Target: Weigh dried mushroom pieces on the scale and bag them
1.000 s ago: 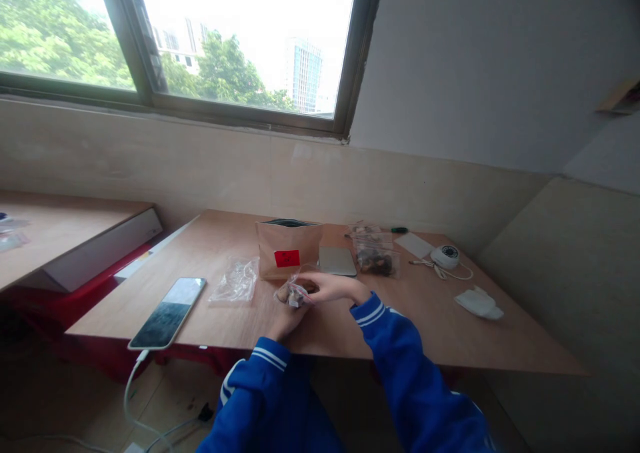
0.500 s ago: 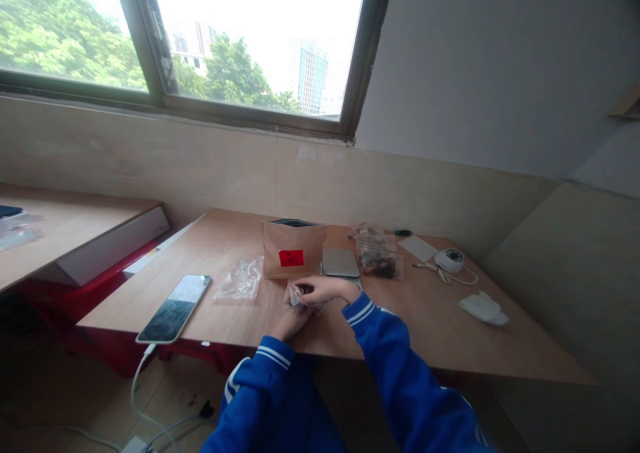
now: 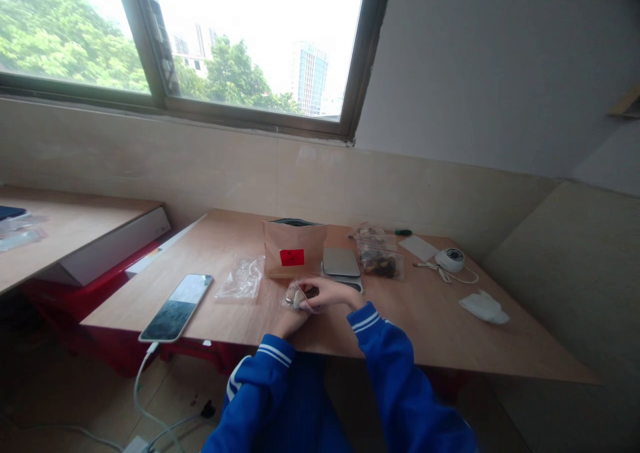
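Note:
A small clear plastic bag (image 3: 292, 297) with brown and whitish contents is between my two hands, just in front of an upright kraft paper pouch (image 3: 280, 239) with a red label. My left hand (image 3: 293, 321) is closed round the bag from below; its fingers are mostly hidden. From the right, my right hand (image 3: 325, 291) reaches over with its fingers bent at the bag's mouth. Whether those fingers pinch a piece inside is hidden. Behind my right hand sits a small flat scale (image 3: 341, 263) with a metal plate.
Left lie a crumpled clear bag (image 3: 241, 278) and a charging phone (image 3: 177, 307) at the table edge. Behind right are filled zip bags (image 3: 381, 261), a green-black tool (image 3: 403, 232), white card (image 3: 419, 248), dome camera (image 3: 449, 259) with cable, and white tissue (image 3: 484, 307).
My right hand has shifted slightly right, and the bag's mouth shows wider, with more of its brown contents visible. More of the scale's front edge shows. The view has moved a little.

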The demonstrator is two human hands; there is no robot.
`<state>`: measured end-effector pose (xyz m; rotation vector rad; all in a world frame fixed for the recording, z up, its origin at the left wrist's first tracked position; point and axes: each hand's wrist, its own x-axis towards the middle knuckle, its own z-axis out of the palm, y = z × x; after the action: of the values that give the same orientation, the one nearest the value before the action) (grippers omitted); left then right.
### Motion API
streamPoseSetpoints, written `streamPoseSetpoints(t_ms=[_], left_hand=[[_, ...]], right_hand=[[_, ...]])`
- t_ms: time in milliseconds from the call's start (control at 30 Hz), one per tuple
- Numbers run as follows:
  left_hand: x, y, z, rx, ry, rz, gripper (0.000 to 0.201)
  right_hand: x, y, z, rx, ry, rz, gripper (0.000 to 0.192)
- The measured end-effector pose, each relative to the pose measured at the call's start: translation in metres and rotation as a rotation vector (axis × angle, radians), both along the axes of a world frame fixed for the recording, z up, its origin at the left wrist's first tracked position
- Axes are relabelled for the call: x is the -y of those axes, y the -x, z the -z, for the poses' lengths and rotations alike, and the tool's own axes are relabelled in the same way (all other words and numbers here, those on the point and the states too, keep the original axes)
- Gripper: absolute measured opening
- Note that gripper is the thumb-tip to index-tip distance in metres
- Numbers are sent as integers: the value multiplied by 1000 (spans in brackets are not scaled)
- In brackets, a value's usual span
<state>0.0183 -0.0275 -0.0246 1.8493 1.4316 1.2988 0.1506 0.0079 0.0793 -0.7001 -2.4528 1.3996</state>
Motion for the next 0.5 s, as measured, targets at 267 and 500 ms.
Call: streamPoseSetpoints(t_ms=[267,500], left_hand=[[0,0,-7,-18,-25,135,36],[1,2,-1,92,27,102,35]], right_hand=[[14,3,2,-100,-78,121,38],[17,-3,3,-136,109,291,41]])
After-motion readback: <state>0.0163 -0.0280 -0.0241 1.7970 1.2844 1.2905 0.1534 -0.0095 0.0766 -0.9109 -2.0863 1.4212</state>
